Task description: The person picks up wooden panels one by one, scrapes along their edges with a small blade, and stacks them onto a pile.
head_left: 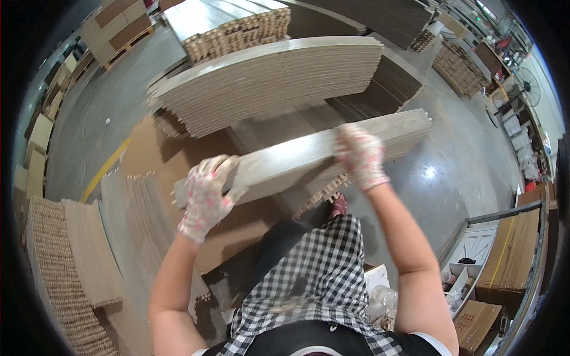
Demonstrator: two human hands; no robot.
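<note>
A long grey wood-look plank lies slantwise before me, its right end farther away; I cannot tell whether it is one piece or several together. My left hand, in a white glove with red spots, grips it near its left end, fingers over the upper face. Right of the plank's middle, my right hand, in a matching glove, is closed over it and slightly blurred. Beyond it a tall stack of similar planks stands on edge. Brown cardboard lies below the plank.
More boards stand in stacks to my left, with ridged-edged ones at the far left. Another board stack rises at the back. On the right is a metal-framed rack with cardboard boxes. A fan stands far right.
</note>
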